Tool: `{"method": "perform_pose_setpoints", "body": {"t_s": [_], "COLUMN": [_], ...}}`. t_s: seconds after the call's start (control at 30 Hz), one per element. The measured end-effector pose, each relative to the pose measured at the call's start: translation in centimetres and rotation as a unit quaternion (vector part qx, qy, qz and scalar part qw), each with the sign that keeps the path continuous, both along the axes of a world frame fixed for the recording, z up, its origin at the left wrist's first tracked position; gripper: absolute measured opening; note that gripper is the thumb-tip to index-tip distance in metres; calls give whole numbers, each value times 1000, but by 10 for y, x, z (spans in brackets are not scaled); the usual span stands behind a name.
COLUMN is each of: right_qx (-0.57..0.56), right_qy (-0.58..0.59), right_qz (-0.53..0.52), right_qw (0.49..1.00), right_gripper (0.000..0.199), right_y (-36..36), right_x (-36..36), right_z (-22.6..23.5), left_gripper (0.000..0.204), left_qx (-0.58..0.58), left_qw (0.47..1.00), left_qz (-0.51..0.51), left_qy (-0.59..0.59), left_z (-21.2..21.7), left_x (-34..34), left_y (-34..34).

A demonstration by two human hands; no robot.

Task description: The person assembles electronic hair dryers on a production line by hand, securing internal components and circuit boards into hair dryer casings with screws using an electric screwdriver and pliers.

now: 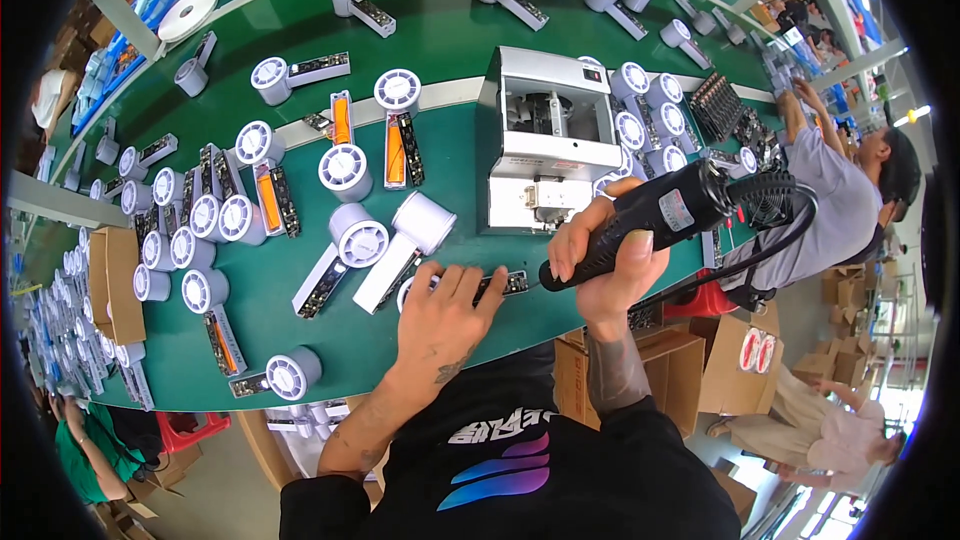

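Observation:
My right hand (618, 270) is wrapped round a black corded electric screwdriver (655, 218), held tilted with its narrow end low and to the left. That end is close to the open handle of a small handheld fan (515, 283), where a circuit board shows. My left hand (445, 318) presses the fan to the green table, fingers bent over it, hiding most of its round head. Just beyond my left hand lie a white fan (422, 225) and another fan with its circuit board exposed (358, 237).
A grey-white machine (550, 155) stands behind the screwdriver. Many open fans (240, 218), some with orange batteries, cover the left of the table (270, 315). A conveyor (430, 30) carries more fans. A cardboard box (117, 285) stands left; a person (835, 185) works at right.

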State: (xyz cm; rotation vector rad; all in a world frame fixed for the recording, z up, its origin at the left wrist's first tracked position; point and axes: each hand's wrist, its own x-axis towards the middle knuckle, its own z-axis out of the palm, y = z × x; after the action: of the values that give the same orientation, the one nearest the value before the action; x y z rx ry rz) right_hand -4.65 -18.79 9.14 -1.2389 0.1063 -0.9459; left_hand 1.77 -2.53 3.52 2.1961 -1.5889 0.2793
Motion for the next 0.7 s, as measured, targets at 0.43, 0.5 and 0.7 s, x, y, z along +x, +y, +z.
{"method": "perform_pose_setpoints", "body": {"t_s": [0.43,0.5,0.7], "right_qx": [-24,-12,39], "right_qy": [-18,-24,-195], "right_qz": [72,42,-12], "right_qw": [997,999,980], "right_gripper": [61,63,65], "right_y": [15,23,32], "right_x": [-24,-21,-69], "right_z": [-20,-16,9], "left_gripper": [33,33,27], "left_qx": [-15,-14,-30], "left_qw": [1000,1000,999], "left_qz": [-7,-11,-3], "left_qy": [2,-7,-43], "left_z": [3,2,-7], "left_x": [0,1,-6], "left_y": [3,5,9]}}
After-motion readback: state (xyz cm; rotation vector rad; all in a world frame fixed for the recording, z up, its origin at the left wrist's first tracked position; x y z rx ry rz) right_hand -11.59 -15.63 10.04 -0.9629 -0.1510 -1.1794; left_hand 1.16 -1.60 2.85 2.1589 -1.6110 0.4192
